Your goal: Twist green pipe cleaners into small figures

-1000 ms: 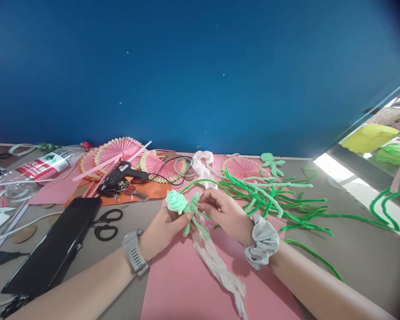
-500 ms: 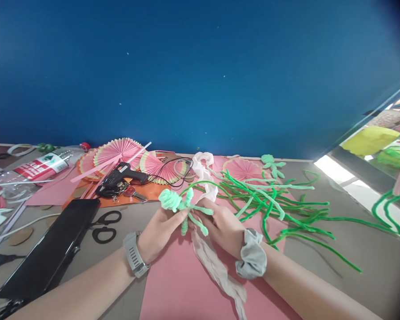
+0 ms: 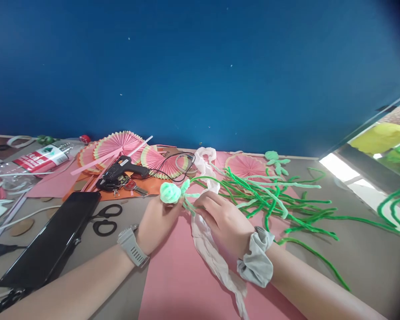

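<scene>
My left hand (image 3: 162, 222) is closed on a mint-green pipe-cleaner figure (image 3: 170, 192), a coiled round ball with short loops and stems. The ball pokes up above the thumb and fingers. My right hand (image 3: 220, 218) meets it from the other side, its fingers bent and pinching the figure's loose stem ends; the exact grip is partly hidden. Under both hands lies a pink paper sheet (image 3: 173, 280). A crumpled whitish strip (image 3: 208, 249) runs below the right hand toward me.
Green pipe cleaners (image 3: 306, 218) sprawl to the right, near a second mint figure (image 3: 276, 162). Behind are pink paper fans (image 3: 120, 149) and a black glue gun (image 3: 123, 171). Black scissors (image 3: 105, 226), a black phone (image 3: 50, 240) and a plastic bottle (image 3: 42, 160) lie left. A blue wall (image 3: 200, 75) stands behind.
The figure has turned in my left hand, so its ball faces me more and fewer limbs show. My right hand has shifted slightly, its knuckles now more on top.
</scene>
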The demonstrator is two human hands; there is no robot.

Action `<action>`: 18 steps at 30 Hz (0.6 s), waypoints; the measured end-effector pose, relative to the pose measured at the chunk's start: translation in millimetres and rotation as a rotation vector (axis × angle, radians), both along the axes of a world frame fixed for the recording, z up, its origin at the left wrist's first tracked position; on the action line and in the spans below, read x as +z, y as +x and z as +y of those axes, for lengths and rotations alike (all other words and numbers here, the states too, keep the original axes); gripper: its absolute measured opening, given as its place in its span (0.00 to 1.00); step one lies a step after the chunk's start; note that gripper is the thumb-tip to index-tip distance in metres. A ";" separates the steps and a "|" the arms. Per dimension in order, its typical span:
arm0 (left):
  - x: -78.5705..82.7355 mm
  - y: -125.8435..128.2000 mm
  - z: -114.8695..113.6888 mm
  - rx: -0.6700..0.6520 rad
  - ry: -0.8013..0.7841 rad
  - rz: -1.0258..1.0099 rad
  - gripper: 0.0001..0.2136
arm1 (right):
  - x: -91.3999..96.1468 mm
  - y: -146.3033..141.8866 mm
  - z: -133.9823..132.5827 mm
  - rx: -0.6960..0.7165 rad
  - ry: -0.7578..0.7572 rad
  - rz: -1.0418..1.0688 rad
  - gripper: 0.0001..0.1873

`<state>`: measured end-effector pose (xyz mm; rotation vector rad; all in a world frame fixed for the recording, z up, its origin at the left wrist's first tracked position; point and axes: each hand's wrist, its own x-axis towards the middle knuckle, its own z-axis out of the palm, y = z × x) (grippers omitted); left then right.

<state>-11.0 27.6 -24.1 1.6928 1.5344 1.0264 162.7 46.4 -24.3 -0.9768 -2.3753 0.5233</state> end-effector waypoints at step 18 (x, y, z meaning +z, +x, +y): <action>-10.8 -1.1 3.7 -0.293 -0.089 -0.205 0.06 | -8.5 4.0 7.0 -0.214 -0.313 0.231 0.08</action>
